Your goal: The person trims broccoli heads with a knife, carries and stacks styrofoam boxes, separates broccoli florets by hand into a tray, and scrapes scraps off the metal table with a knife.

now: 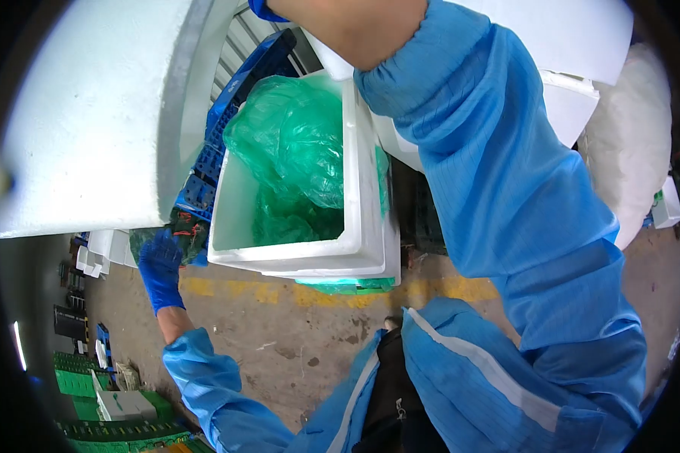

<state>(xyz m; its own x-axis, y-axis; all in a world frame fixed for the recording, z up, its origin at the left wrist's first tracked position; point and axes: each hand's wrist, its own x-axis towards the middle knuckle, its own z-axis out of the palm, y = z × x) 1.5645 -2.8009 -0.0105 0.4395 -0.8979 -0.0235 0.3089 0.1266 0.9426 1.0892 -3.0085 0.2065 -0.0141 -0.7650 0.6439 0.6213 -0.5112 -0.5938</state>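
A large white foam box fills the upper left, tilted and close to the camera. My left hand, in a blue glove, is at its lower edge, with the fingers closed against it and partly hidden. Behind that hand lies a dark green net bag with some red in it. My right arm reaches up across the view. Only a bit of the blue glove on my right hand shows at the top edge, its fingers out of sight. Between my arms stands an open white foam box with a crumpled green plastic bag inside.
A blue plastic crate leans behind the open box. More white foam boxes and a bulging white sack stand at the right. Green crates are at the lower left. A worn yellow line crosses the concrete floor.
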